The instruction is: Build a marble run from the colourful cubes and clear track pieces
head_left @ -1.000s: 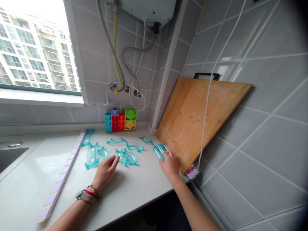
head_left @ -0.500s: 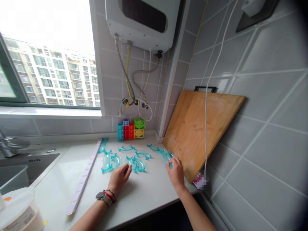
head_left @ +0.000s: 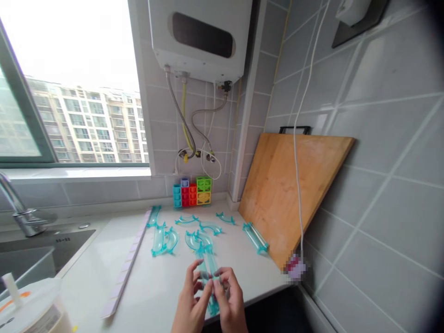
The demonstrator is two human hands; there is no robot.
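Observation:
A straight, see-through teal track piece (head_left: 207,259) is held between my two hands near the front of the counter. My left hand (head_left: 193,296) grips its left side, and my right hand (head_left: 229,296) grips its right side, thumbs close together on top. Fingers cover part of its lower half. Just beyond its far end lie curved teal track pieces (head_left: 204,238). Another straight track piece (head_left: 255,238) rests to the right, by the board. Further left, a curved piece (head_left: 172,240) lies against a straight one (head_left: 158,238).
A long pale purple strip (head_left: 126,266) lies along the left of the white counter (head_left: 256,277). Colourful blocks (head_left: 192,194) stand by the back wall. A wooden cutting board (head_left: 294,185) leans at right, with a white cord (head_left: 296,157) before it. The sink (head_left: 72,240) is left.
My right hand has brought a straight track piece from the right to the front middle. My left hand has moved right and now holds it too. The view has shifted slightly.

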